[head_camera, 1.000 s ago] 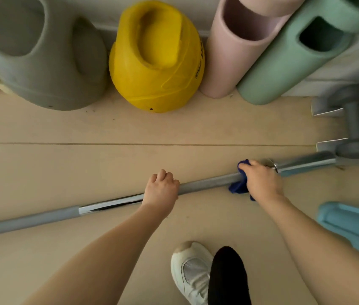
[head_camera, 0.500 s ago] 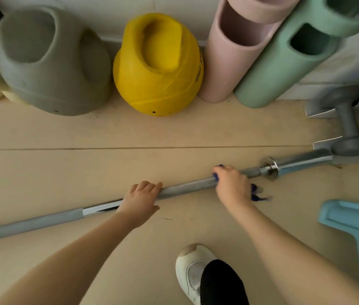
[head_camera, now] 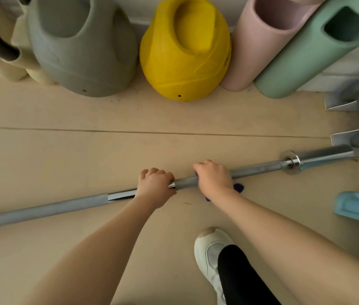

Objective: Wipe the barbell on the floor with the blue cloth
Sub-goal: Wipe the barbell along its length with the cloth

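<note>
The bar [head_camera: 255,168] lies on the floor [head_camera: 64,155], left hand [head_camera: 155,187] closed round it as anchor, right hand [head_camera: 213,179] clamping the cloth [head_camera: 238,187] around it; best to keep the wrap snug and stroke evenly along it

Blue cloth [head_camera: 238,187], silver-grey barbell [head_camera: 257,168], yellow kettlebell [head_camera: 185,51], white shoe [head_camera: 211,249], beige floor [head_camera: 64,155]

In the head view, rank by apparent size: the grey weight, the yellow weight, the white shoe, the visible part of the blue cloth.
1. grey weight
2. yellow weight
3. white shoe, nearer the camera, so flattered
4. blue cloth, mostly hidden under the right hand
</note>
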### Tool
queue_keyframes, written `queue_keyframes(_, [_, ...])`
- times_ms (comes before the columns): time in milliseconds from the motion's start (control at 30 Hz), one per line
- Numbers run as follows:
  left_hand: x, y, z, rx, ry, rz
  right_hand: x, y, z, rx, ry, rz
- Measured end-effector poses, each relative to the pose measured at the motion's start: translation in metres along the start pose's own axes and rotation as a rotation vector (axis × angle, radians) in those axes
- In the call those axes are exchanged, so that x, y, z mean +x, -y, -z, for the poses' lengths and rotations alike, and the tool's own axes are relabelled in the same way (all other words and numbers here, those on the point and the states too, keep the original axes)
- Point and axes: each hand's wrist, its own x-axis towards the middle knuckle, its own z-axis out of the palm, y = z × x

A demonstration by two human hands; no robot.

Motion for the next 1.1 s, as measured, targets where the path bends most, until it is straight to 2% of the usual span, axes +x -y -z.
queue_keyframes(100, [-0.004,-0.005,-0.006,0.001,-0.024,0.029,-0.009,0.029,-0.003,0.136,0.022,0.128])
queue_keyframes(200, [-0.008,-0.008,-0.010,0.003,-0.050,0.058,-0.017,0.014,0.006,0.069,0.121,0.251])
queue_keyframes(300, [-0.012,-0.010,-0.014,-0.018,-0.062,0.075,-0.017,-0.017,0.016,-0.034,0.167,0.068])
queue_keyframes(367, [-0.012,-0.010,-0.016,-0.033,-0.070,0.074,-0.019,-0.021,0.008,0.013,0.071,-0.072])
queue_keyframes(433, [-0.012,-0.009,-0.018,-0.008,-0.080,0.062,-0.022,0.000,-0.009,0.172,-0.042,-0.063])
queue_keyframes(533, [-0.014,-0.010,-0.019,0.008,-0.100,0.079,-0.028,0.039,-0.033,0.367,-0.063,0.086])
queue_keyframes(633, [-0.017,-0.012,-0.019,-0.027,-0.073,0.110,-0.030,0.029,-0.030,0.355,-0.056,0.094])
queue_keyframes(700, [-0.017,-0.011,-0.016,-0.060,-0.029,0.096,-0.031,0.003,-0.024,0.287,-0.046,0.010])
queue_keyframes(767, [-0.016,-0.008,-0.012,-0.089,0.029,0.072,-0.034,-0.014,-0.022,0.262,-0.067,-0.152])
queue_keyframes(833, [-0.015,-0.002,-0.010,-0.139,0.093,0.075,-0.037,0.000,-0.030,0.246,-0.113,-0.202])
queue_keyframes(900, [-0.017,0.002,-0.010,-0.179,0.142,0.096,-0.042,0.030,-0.040,0.317,-0.147,-0.119])
queue_keyframes(967, [-0.019,0.000,-0.011,-0.117,0.156,0.099,-0.050,0.051,-0.049,0.362,-0.120,0.028])
queue_keyframes(1033, [-0.022,-0.004,-0.010,-0.058,0.160,0.091,-0.055,0.048,-0.052,0.281,-0.056,0.124])
queue_keyframes(1100, [-0.026,-0.009,-0.009,-0.021,0.159,0.063,-0.057,0.028,-0.050,0.094,-0.013,0.141])
